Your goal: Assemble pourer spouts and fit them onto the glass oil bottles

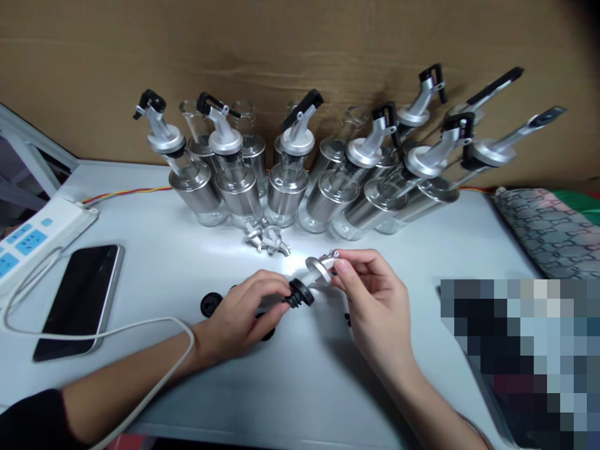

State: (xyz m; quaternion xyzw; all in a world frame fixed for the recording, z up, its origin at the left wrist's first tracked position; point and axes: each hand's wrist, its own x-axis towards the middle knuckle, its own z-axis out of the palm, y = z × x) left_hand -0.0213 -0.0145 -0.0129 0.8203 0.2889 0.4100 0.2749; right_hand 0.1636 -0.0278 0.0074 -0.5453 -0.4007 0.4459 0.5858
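Note:
My left hand pinches a black ribbed stopper just left of the table's middle. Facing it, my right hand grips a silver pourer spout by its narrow end. The spout's stem points at the stopper and meets it or nearly so; I cannot tell how far it is in. Beyond my hands lies a small heap of silver spout parts. A loose black stopper rests left of my left hand, and other black pieces are partly hidden under that hand. Small black bits show beside my right hand.
Several glass and steel bottles line the back, many topped with silver pourers. At left are a phone, a power strip and a white cable crossing my left forearm. Patterned fabric lies at right.

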